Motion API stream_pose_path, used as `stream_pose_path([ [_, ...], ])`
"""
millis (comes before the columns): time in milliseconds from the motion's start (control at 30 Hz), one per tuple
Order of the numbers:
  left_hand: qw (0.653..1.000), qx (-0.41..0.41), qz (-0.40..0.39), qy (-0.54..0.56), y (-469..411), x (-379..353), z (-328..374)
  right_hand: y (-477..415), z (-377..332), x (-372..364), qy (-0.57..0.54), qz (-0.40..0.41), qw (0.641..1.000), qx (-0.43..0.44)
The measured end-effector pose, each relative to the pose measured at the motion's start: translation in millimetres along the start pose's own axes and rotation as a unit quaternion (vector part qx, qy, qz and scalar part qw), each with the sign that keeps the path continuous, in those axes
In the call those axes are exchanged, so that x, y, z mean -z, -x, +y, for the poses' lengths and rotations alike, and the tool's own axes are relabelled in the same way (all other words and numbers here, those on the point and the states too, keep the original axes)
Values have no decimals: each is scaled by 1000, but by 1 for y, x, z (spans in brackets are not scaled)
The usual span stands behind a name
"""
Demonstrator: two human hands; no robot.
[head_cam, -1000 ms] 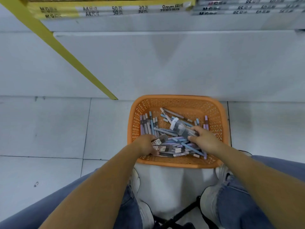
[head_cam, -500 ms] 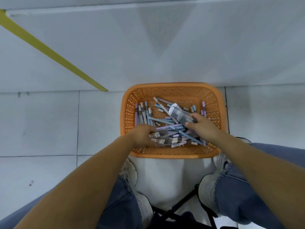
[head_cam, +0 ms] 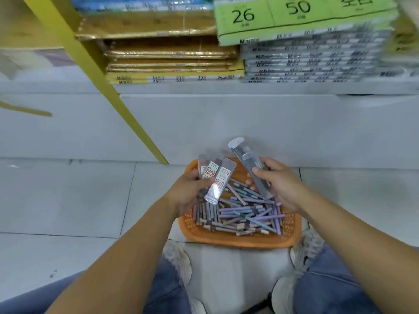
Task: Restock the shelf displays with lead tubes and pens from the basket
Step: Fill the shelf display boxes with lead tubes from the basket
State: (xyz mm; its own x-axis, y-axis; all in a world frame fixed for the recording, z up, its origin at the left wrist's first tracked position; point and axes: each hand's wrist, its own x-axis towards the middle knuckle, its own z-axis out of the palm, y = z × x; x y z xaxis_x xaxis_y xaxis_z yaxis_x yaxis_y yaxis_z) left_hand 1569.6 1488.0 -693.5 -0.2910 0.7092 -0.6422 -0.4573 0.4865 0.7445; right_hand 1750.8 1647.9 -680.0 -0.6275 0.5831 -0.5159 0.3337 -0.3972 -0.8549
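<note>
An orange mesh basket (head_cam: 238,240) stands on the floor between my feet, holding several purple, blue and grey pens (head_cam: 247,214). My left hand (head_cam: 188,193) is raised above its left side and grips a fan of clear lead tubes (head_cam: 218,180) with red and white labels. My right hand (head_cam: 281,184) is above the basket's right side, fingers curled round two longer clear lead tubes (head_cam: 248,162) that point up and to the left.
A low white shelf base (head_cam: 226,123) runs across in front. On it lie stacked gold-wrapped packs (head_cam: 167,57), grey packs (head_cam: 313,62) and a green pack (head_cam: 301,17). A yellow shelf post (head_cam: 97,71) slants down to the floor left of the basket. My shoes flank the basket.
Both hands have lifted out of the basket, each with lead tubes. The view has tilted up and the shelf stock has come into sight.
</note>
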Motion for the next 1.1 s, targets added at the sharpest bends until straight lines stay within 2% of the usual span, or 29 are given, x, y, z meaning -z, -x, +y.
stream_pose_path([
  [100, 996, -58, -4, 68, 22, -26, 20, 23, -21, -21, -49, -25, 998, 33],
  [233, 989, -98, -21, 105, 54, -54, 47, 52, -43, -43, -25, -12, 996, 81],
  [467, 985, -142, -42, 93, 107, -75, 115, 92, -106, -59, 9, 10, 982, 187],
  [667, 961, -266, 6, 72, 150, -77, 173, 124, -177, -58, 54, -32, 965, 256],
  [800, 938, -343, 47, 29, 176, -77, 212, 140, -222, -57, 72, -33, 955, 285],
  [933, 917, -394, 62, 17, 189, -86, 237, 151, -256, -65, 93, -77, 945, 303],
  [1100, 919, -384, 27, 80, 187, -89, 248, 150, -271, -74, 96, -95, 944, 302],
])
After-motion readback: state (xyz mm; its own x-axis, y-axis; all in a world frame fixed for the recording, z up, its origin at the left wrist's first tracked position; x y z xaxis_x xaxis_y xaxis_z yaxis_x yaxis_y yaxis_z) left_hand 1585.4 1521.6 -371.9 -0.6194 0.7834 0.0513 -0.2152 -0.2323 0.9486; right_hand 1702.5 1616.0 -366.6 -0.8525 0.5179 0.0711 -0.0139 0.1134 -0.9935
